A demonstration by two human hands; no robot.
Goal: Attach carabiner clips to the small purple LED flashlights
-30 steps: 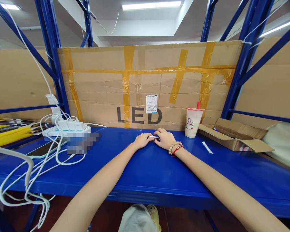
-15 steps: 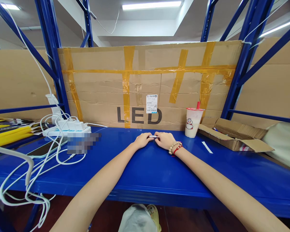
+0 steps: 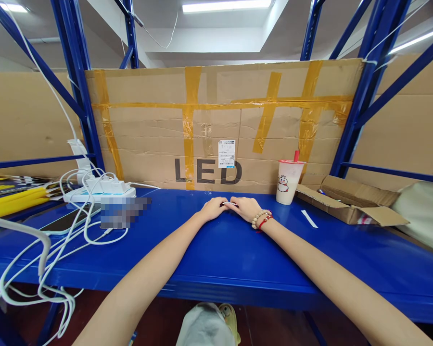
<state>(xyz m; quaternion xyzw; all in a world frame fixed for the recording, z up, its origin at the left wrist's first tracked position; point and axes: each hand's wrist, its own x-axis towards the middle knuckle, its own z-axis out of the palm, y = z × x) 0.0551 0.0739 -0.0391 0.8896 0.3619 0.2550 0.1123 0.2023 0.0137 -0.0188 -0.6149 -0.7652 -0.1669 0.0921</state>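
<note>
Two hands (image 3: 229,209) pinching slim, smooth, pen-like object (image 3: 231,203) over glossy blue metal shelf (image 3: 216,254)

So the cup (image 3: 289,182) sat on the shelf (image 3: 216,254) right of both hands, open box (image 3: 350,202) further right, power strip (image 3: 99,192) way left, cardboard panel (image 3: 159,139) behind everything.
</note>
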